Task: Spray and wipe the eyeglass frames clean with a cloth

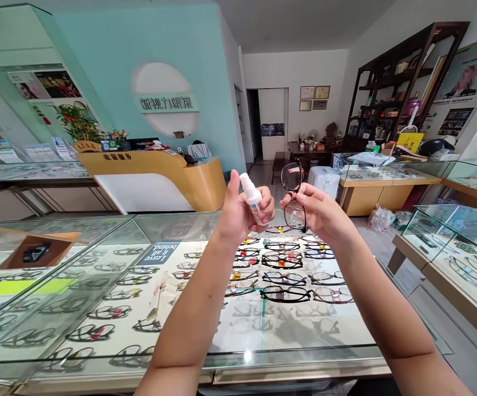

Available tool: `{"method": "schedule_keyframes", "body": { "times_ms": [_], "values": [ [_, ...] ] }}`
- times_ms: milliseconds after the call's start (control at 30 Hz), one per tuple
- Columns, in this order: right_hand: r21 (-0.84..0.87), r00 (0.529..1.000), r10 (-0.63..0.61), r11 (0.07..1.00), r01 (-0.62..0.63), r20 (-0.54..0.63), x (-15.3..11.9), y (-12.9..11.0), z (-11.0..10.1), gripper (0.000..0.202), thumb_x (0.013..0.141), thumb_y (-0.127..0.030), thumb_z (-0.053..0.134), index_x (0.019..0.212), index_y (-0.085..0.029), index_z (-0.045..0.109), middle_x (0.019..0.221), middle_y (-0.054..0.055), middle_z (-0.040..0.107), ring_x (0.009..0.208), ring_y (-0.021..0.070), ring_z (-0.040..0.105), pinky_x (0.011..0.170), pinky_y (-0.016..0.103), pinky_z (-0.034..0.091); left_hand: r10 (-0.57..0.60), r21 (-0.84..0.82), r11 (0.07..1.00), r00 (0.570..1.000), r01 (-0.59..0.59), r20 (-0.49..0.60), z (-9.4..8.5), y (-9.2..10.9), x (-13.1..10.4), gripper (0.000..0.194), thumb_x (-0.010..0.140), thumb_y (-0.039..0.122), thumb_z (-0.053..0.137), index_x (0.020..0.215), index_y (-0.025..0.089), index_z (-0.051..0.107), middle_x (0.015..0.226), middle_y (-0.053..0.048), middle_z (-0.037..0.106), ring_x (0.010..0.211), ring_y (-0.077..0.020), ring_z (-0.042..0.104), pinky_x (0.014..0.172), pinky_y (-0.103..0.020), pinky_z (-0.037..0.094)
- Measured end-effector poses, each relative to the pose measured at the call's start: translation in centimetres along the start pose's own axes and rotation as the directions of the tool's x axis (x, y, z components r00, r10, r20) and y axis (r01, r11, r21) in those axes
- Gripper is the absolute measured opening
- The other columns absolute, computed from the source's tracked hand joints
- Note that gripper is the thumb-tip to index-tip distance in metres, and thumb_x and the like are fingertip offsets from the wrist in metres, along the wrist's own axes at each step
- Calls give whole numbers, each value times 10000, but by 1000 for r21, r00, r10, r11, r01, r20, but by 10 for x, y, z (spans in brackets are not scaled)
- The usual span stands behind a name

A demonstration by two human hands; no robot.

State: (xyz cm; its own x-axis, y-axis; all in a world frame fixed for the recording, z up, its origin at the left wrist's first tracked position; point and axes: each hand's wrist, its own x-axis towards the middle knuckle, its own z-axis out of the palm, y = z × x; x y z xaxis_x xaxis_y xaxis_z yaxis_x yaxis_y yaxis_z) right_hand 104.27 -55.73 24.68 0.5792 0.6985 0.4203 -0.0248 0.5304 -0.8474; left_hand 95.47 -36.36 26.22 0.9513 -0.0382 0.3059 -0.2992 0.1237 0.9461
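Note:
My left hand is wrapped round a small white spray bottle with a printed label, its thumb raised beside the nozzle. To the right, my right hand pinches a pair of dark-framed eyeglasses near the bridge, holding them upright on end, one lens above the other. The bottle tilts a little and stays apart from the glasses. Both hands are raised above the glass display counter. Below them lie rows of eyeglass frames, several with small coloured tags.
A brown tray with a dark item rests on the counter's left. Beyond stands a wooden reception desk. More glass showcases are at the right, with a dark shelf behind. A plastic-wrapped bag lies on the floor.

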Motion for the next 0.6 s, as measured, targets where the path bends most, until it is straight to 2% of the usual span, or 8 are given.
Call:
{"method": "schedule_keyframes", "body": {
  "times_ms": [167,333,400,467,600],
  "values": [
    [-26,1000,18,1000,-18,6,5,11,2,356,869,-460,970,852,-246,687,975,33,810,949,181,736,973,331,598,-56,42,998,998,57,-7,-14,-4,2,953,748,1173,207,636,248,405,568,5,318,487,-139,371,365,-248,233],
    [-39,999,41,998,-41,8,7,18,6,371,857,-455,976,841,-244,672,933,29,804,875,175,707,916,321,587,-89,1,996,995,89,43,-18,-8,6,945,746,1167,179,591,255,374,536,11,286,458,-137,334,376,-279,249],
    [-31,999,44,999,-43,12,7,20,6,352,861,-436,976,850,-243,682,935,26,806,887,169,707,932,311,581,-61,43,997,998,61,-1,-18,-11,7,928,778,1139,238,582,250,413,545,5,303,479,-143,355,402,-287,266],
    [-37,999,43,998,-42,14,7,22,6,335,874,-429,968,857,-245,688,938,24,809,921,172,714,947,308,574,14,132,991,995,-1,-94,-17,-14,9,875,830,1067,363,588,235,485,574,-12,367,527,-149,399,445,-291,299],
    [-80,999,36,996,-34,24,6,25,3,326,889,-450,955,883,-252,696,974,25,817,990,188,721,979,322,554,162,355,933,955,-66,-247,-15,-23,10,747,880,914,531,624,213,552,636,-31,487,597,-148,437,528,-299,350]
  ]
}}
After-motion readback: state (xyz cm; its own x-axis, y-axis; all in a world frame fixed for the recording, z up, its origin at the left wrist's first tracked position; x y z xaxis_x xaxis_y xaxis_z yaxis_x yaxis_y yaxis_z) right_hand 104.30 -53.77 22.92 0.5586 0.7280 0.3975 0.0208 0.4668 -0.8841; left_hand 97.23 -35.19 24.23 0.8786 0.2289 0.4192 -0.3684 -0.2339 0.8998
